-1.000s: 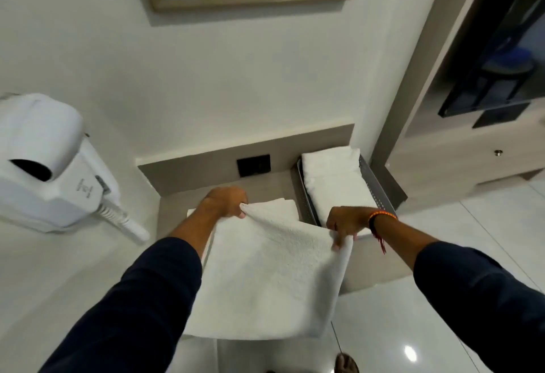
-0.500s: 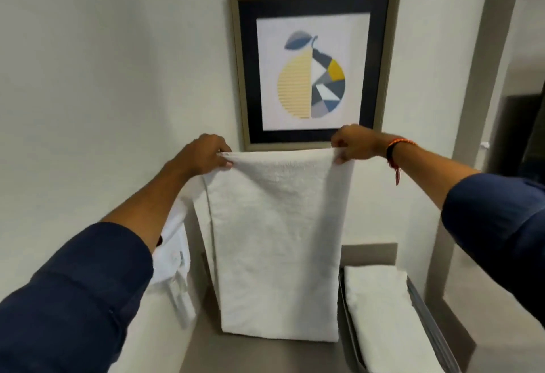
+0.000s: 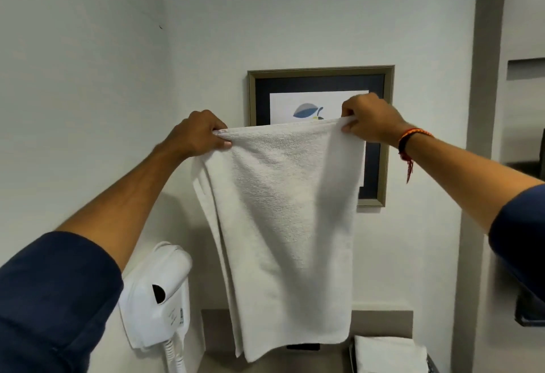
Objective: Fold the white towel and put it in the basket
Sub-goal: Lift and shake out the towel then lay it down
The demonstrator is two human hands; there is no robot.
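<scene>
The left hand (image 3: 199, 132) and right hand (image 3: 367, 117) each pinch a top corner of the white towel (image 3: 289, 225), fingers closed on nubby terry. It hangs doubled, a long rectangle, before the framed picture (image 3: 380, 137).

Even soft indoor light, faint shadows on wall, wide-angle edge bending, slight blur

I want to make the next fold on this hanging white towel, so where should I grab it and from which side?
Probably keep both top corners pinched and bring them together. The white towel hangs long and doubled from the left hand and right hand, bottom edge free above the counter. Alternatively, lay it down, then take the bottom corners from below.
</scene>
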